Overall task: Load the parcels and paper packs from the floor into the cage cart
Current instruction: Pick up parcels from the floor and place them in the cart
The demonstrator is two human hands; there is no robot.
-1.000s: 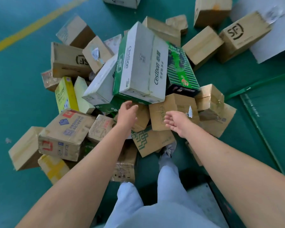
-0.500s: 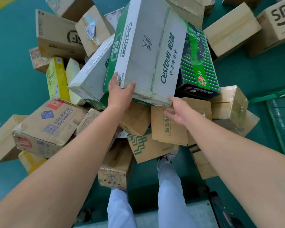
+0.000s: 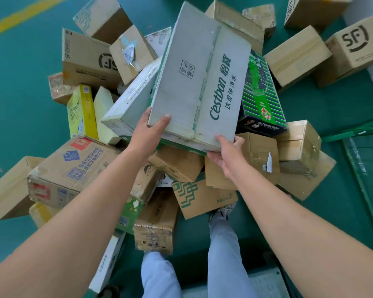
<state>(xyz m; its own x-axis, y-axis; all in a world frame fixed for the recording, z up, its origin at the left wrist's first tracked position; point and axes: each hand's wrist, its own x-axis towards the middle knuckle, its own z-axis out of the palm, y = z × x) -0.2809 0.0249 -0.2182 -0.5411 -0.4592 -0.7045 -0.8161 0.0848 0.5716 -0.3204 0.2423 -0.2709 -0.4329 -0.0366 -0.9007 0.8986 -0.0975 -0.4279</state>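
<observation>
Teal floor (image 3: 15,100) runs under a heap of parcels, with the person's two pale trouser legs (image 3: 224,250) nearest the camera. Both arms reach forward into the pile. Left hand (image 3: 148,134) grips the near left corner of the white Cestbon carton (image 3: 200,76), thumb lying on its top face; right hand (image 3: 226,153) grips the near right corner, thumb on the top edge and fingers curled beneath. That carton sits tilted on top of the heap, its far end raised. Under its near edge lie brown cartons, one of them a green-patterned box (image 3: 198,198) just ahead of the right shoe. To the left a taped brown box with a red label (image 3: 73,166) rests beside a yellow Copier pack (image 3: 80,110). Right of the carton, touching it, lies a green striped paper pack (image 3: 261,95). Two SF-marked boxes show farther out, one at the left (image 3: 88,59) and one at the right (image 3: 357,46). A yellow floor line (image 3: 24,16) crosses the far left corner.
</observation>
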